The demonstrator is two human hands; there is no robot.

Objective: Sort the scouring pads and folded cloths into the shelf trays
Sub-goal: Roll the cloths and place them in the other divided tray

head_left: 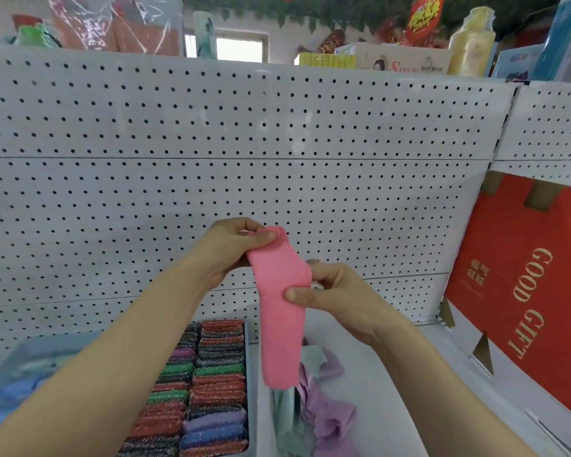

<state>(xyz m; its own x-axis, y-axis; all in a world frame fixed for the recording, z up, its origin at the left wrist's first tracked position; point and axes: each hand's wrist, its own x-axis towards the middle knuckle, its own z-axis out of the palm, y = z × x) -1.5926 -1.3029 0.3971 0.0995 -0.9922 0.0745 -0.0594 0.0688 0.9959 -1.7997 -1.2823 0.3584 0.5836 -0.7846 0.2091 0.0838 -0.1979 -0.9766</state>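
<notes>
White pegboard (244,143) backs a pale shop shelf (376,367), seen from the wearer's head. Both bare arms reach forward and hold a pink cloth (282,324) up in the air between them. The left grip (234,245) pinches the cloth's top end between its thumb and curled fingers. The right grip (327,298), just lower and to the right, pinches the cloth's right edge about midway down. The rest of the cloth hangs straight down as a long narrow strip.

Below and left of the grips sits a grey tray (250,390) packed with rows of glittery scouring pads (211,390) in red, green, blue and black. Directly below the hanging strip lie loose, unfolded purple (330,420) and pale green (285,420) cloths. Well to the right of the grips leans a red gift box (521,291).

The step looks like folding this cloth. To do it well, the top pinch should probably stay firm while the right grip brings the edges together evenly. The tail should also stay clear of the loose pile until the fold is neat enough for a tray.
</notes>
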